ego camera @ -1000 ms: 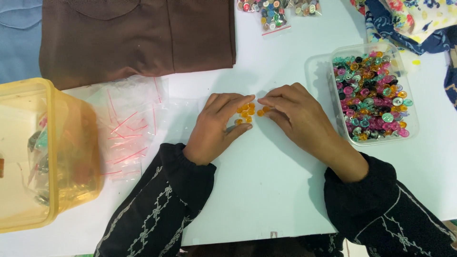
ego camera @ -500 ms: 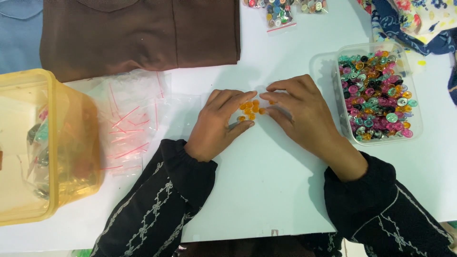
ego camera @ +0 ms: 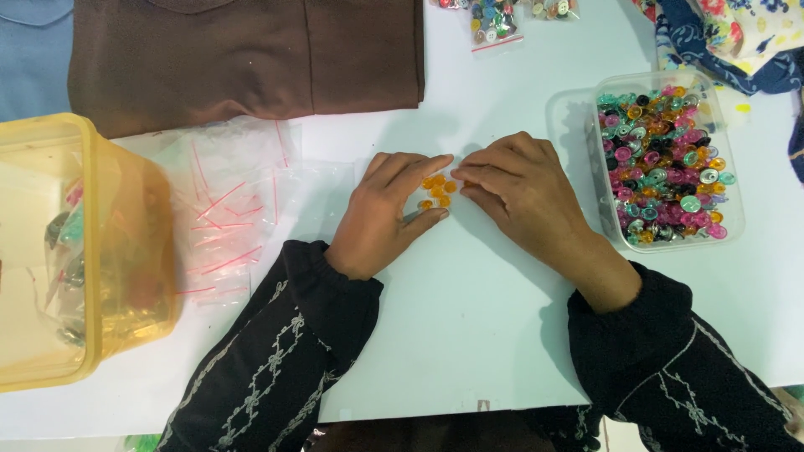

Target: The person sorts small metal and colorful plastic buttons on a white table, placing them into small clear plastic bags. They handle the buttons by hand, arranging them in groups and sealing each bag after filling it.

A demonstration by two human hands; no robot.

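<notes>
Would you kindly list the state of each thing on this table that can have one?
Left hand: flat on the table, fingers around the orange buttons.
Right hand: fingertips at the orange buttons.
Orange buttons: loose, in a small cluster.
Clear tray: open, full of mixed buttons.
Yellow tub: open, partly filled.
Brown cloth: folded flat.
Small clear bags: empty, piled loosely.
</notes>
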